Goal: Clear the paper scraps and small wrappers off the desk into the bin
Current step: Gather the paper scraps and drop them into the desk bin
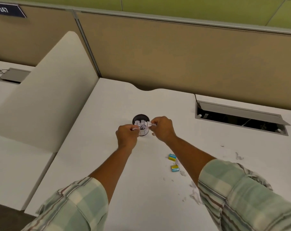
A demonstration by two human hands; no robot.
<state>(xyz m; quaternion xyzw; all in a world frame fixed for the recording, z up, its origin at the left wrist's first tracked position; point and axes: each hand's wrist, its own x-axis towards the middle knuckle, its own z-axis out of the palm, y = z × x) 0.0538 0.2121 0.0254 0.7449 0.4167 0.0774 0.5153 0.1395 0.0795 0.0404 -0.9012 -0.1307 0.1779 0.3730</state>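
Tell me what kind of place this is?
Most likely an open-plan office cubicle. A fabric partition panel backs the white desk, a numbered workstation sign sits on the neighbouring divider, and a flip-up cable hatch is set into the desktop.

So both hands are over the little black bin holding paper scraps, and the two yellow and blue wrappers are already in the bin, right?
Not quite. Both hands, left and right, are at the little black bin holding paper scraps, but the head view shows the two yellow and blue wrappers still lying on the desk, nearer the person beside the right forearm.
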